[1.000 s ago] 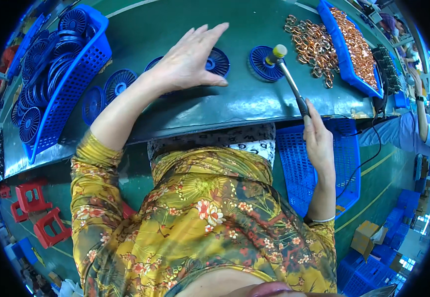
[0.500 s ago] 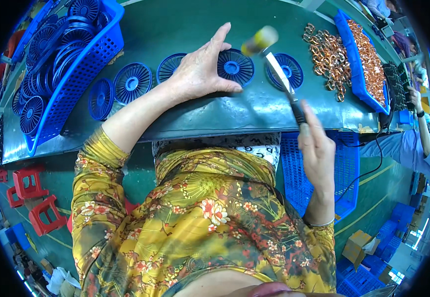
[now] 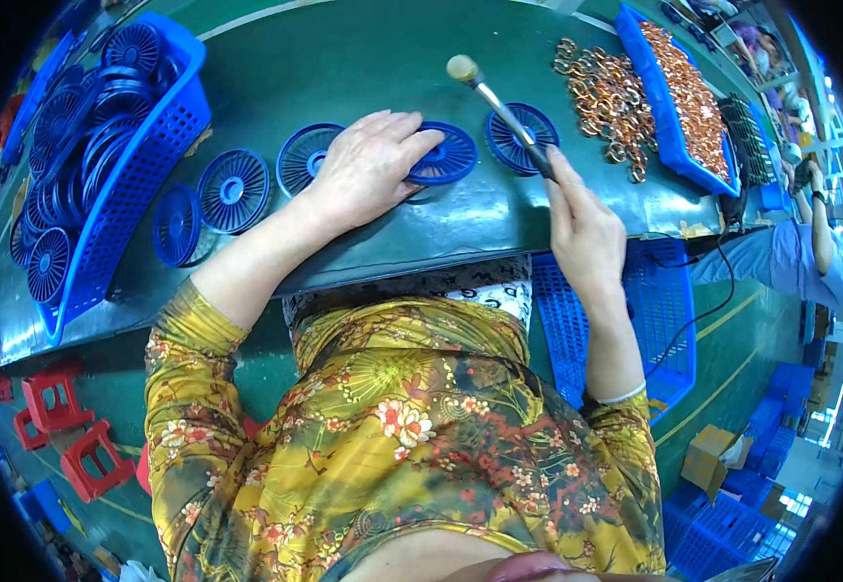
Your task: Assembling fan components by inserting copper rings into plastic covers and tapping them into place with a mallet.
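Note:
My left hand [image 3: 368, 165] grips the edge of a round blue spoked cover [image 3: 450, 155], fingers on top and the thumb side hidden; the cover is slightly tilted off the table. My right hand [image 3: 588, 228] is closed around the dark handle of a small mallet [image 3: 499, 109], whose pale head points up and left over the green table. Just beyond the right fingertips lies another blue spoked cover [image 3: 515, 136]. Left of my left hand more covers lie in a row: one partly under the wrist [image 3: 297, 155], a spoked one [image 3: 234, 190] and one at the end [image 3: 177, 226].
A blue basket [image 3: 140, 175] heaped with covers stands at the left. At the right, copper-coloured rings [image 3: 607, 102] lie loose beside a blue tray [image 3: 668, 145] full of them. A blue crate [image 3: 668, 291] sits below the table edge. Red stools [image 3: 96, 461] stand on the floor.
My left hand has gone from spread fingers to holding a cover, whose rim is now raised. The mallet, blurred before, is now steadier and its head is further left. The whole view has shifted slightly.

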A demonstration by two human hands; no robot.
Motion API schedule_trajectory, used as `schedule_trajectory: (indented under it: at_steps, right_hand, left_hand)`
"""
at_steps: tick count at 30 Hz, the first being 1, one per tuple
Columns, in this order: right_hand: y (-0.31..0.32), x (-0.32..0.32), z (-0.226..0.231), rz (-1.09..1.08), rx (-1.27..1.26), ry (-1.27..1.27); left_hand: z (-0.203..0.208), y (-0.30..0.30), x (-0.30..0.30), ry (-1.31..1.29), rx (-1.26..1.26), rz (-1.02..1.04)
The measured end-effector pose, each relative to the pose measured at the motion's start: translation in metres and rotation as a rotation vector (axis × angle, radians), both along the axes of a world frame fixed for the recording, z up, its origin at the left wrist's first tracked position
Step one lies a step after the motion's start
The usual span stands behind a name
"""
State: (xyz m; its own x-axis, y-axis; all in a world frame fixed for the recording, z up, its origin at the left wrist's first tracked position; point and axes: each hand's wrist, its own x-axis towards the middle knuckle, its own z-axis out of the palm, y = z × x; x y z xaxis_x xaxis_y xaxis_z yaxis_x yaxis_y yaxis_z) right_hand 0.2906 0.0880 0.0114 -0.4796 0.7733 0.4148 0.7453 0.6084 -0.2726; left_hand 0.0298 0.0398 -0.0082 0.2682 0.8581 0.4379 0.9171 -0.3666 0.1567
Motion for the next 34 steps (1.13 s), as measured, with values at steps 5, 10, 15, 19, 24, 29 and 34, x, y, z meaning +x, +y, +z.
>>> schedule_trajectory:
  at_steps: [5,10,15,19,24,29,34]
  right_hand:
    - [-0.007,-0.003,-0.001,-0.022,0.152,-0.046]
    - [-0.022,-0.032,0.025,0.443,0.224,0.276]
    - [-0.022,-0.042,0.011,0.525,0.262,0.301]
    - [-0.026,-0.040,0.011,0.483,0.260,0.470]
    - [-0.037,-0.039,0.014,0.501,0.259,0.511]
    - [-0.041,-0.042,0.013,0.475,0.288,0.360]
    - [-0.047,-0.047,0.013,0.445,0.211,0.317]
  left_hand:
    - [0.009,-0.007,0.007,-0.570,-0.127,0.061]
    - [0.031,-0.024,0.030,-1.336,-0.461,-0.060]
    - [0.032,-0.037,0.052,-1.429,-0.460,-0.027]
    - [0.026,-0.044,0.060,-1.615,-0.427,-0.092]
    - [0.029,-0.051,0.066,-1.558,-0.393,-0.081]
    - [0.028,-0.058,0.073,-1.451,-0.314,-0.034]
    - [0.022,-0.061,0.071,-1.335,-0.248,0.021]
